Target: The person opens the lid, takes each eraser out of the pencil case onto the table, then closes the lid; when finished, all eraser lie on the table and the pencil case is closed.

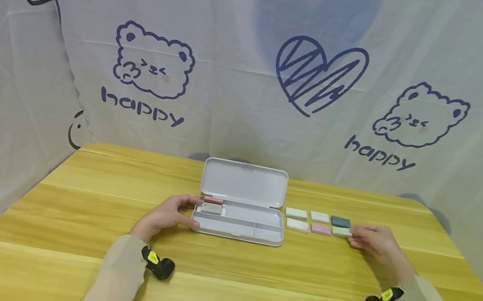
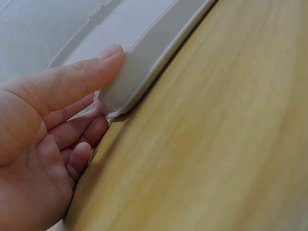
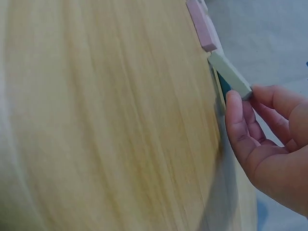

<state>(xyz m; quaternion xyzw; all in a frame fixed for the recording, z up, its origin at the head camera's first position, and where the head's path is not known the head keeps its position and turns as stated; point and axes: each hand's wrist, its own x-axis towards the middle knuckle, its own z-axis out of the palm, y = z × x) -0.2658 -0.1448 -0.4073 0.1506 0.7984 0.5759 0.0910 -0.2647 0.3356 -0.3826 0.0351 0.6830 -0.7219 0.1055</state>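
Grasping in the right hand [image 1: 381, 242]: pale green block [image 3: 231, 75], pinched at its outer end between thumb and fingertips, with the rest of its length exposed. Located at the right end of the front row, close to the pink block [image 1: 321, 229] and in front of the teal block [image 1: 340, 221]; raised or resting on the table [image 1: 249, 287], not determinable. Probably light and rubbery, firm enough to keep its shape under a mild squeeze, matt enough to give fair friction, unlikely to break if dropped. Best taken by both long sides near mid-length; at the end, as here, liable to tilt or swivel between the fingertips.

Gripped in the left hand [image 1: 166, 216]: left end of the white case [image 1: 221, 226], with thumb at the front and fingers around the corner. Judged thin-walled, stiff and light, smooth enough to slide if pushed; best held low at the end wall, away from the lid [image 1: 244, 182], unfolded at the back.

Farther out: in the rear compartment, toward its left end, reddish block [image 1: 213, 200] behind grey block [image 1: 211, 209]. Between case and pink and teal blocks, three white blocks [image 1: 295, 213]. Beyond the table, printed cloth [image 1: 227, 117].
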